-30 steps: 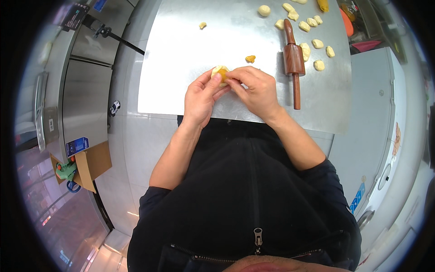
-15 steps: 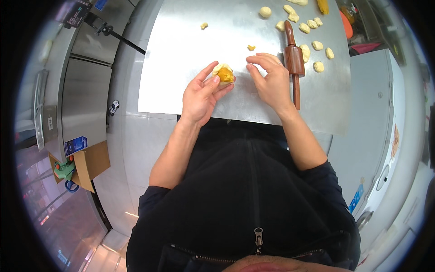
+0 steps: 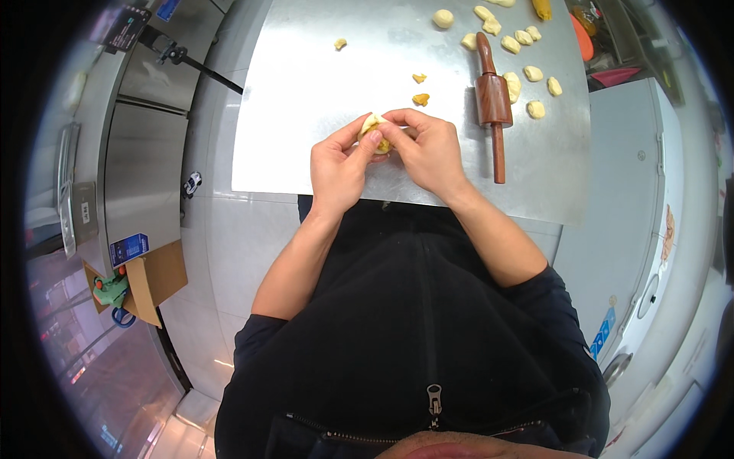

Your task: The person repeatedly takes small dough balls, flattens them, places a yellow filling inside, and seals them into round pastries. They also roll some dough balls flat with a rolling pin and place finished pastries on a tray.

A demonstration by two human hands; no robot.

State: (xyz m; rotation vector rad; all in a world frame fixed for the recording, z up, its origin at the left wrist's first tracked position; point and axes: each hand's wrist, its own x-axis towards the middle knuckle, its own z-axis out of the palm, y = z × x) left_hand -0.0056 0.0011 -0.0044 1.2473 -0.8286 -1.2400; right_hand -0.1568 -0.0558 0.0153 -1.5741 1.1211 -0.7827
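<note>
Both hands meet above the near part of the steel table (image 3: 290, 92). My left hand (image 3: 342, 164) grips a pale dough piece with yellow filling (image 3: 376, 131), thumb on its front. The fingers of my right hand (image 3: 430, 153) close on the same piece from the other side, partly hiding it. Small yellow lumps (image 3: 420, 99) lie just beyond them, and a paler scrap (image 3: 340, 44) sits farther left. A dark wooden rolling pin (image 3: 492, 99) lies upright in the picture, right of my hands, among several pale dough pieces (image 3: 534, 109).
A steel cabinet (image 3: 141, 164), a dark metal stand arm (image 3: 214, 76) and a cardboard box (image 3: 157, 279) are on the left. A white appliance (image 3: 612, 176) stands beside the table on the right. An orange item (image 3: 581, 42) is at the back right.
My right hand moved away rightward, then returned to the dough, which now looks more folded around the filling. A second yellow lump shows on the table beyond my hands.
</note>
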